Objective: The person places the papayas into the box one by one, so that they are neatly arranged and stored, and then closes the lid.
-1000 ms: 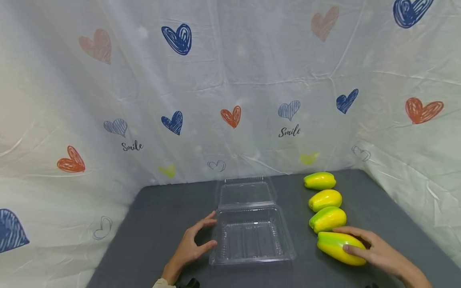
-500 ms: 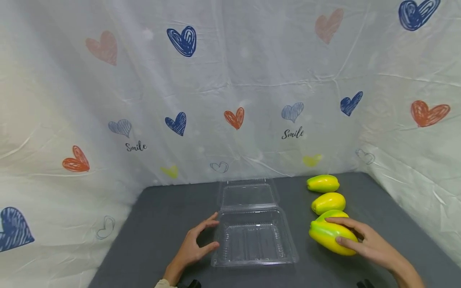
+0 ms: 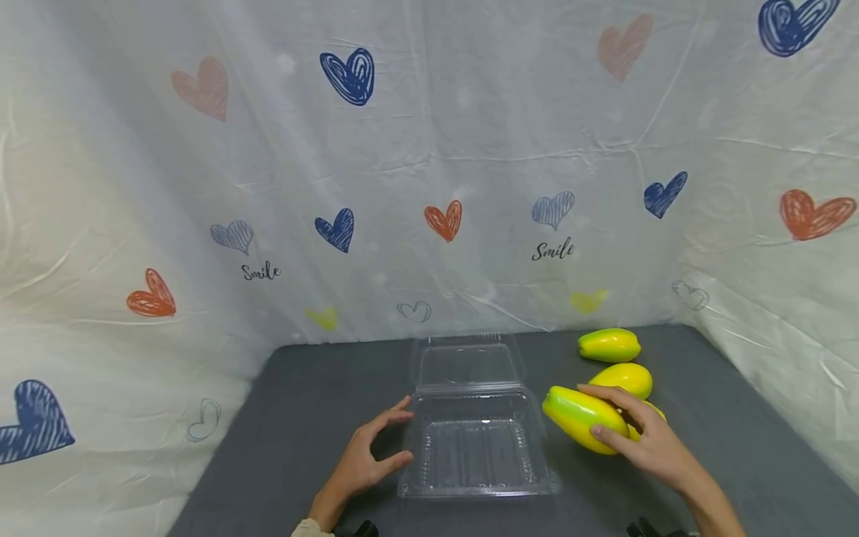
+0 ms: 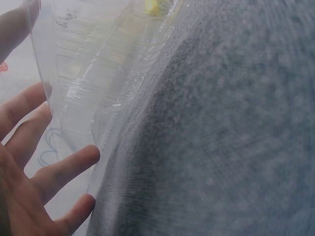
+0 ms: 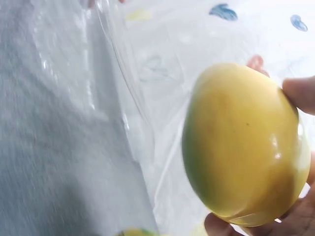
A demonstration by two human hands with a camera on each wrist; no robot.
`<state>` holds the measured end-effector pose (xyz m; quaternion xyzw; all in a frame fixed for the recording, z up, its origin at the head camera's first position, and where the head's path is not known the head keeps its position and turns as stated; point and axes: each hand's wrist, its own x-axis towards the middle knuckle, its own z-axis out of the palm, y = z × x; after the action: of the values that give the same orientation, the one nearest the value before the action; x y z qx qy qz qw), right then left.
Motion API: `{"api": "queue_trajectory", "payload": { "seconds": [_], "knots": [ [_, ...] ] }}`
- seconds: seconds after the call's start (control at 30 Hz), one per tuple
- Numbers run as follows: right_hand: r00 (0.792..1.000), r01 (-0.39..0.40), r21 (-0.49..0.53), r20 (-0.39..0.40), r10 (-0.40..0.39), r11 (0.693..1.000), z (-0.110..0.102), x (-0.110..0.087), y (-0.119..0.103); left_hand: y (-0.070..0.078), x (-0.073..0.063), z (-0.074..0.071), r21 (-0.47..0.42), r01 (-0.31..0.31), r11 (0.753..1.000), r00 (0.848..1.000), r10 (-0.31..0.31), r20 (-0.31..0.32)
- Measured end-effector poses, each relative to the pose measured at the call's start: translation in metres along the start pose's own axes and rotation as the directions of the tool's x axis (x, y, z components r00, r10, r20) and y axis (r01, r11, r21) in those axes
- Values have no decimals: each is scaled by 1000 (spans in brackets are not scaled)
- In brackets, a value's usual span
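My right hand (image 3: pixel 654 447) grips a yellow-green papaya (image 3: pixel 576 419), thumb on its near side and fingers over the far side. The fruit is raised above the table, close to the right edge of a clear plastic clamshell box (image 3: pixel 478 492). In the right wrist view the papaya (image 5: pixel 241 147) fills the grasp, its rounded yellow end towards the camera. The box lies with its lid (image 3: pixel 470 364) folded back and nothing inside. At the box's left rim my left hand (image 3: pixel 362 459) has its fingers spread, fingertips (image 4: pixel 88 155) right by the clear wall.
Two more papayas lie at the right, one at the back (image 3: pixel 609 345) and a yellower papaya (image 3: pixel 627 379) before it. A third papaya (image 3: pixel 656 409) is mostly hidden behind my right hand. A white curtain (image 3: pixel 376 164) printed with hearts surrounds the dark grey table (image 3: pixel 322 388).
My right hand has lifted the nearest papaya from the row and carried it left towards the box. My left hand has stayed at the box's left rim.
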<state>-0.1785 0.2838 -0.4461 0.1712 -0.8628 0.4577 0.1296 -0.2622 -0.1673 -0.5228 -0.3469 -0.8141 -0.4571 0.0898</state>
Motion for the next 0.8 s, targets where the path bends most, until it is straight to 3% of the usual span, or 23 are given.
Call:
{"api": "queue_trajectory", "payload": {
  "seconds": [0.3,0.8],
  "knots": [
    [995,86,46,-63,-83,995,27,13,-9,-1,0,1,22,10,1000,1000,-10,-3],
    [990,74,40,-122,-69,996,50,28,-21,2,0,2,9,10,1000,1000,-10,4]
  ]
}}
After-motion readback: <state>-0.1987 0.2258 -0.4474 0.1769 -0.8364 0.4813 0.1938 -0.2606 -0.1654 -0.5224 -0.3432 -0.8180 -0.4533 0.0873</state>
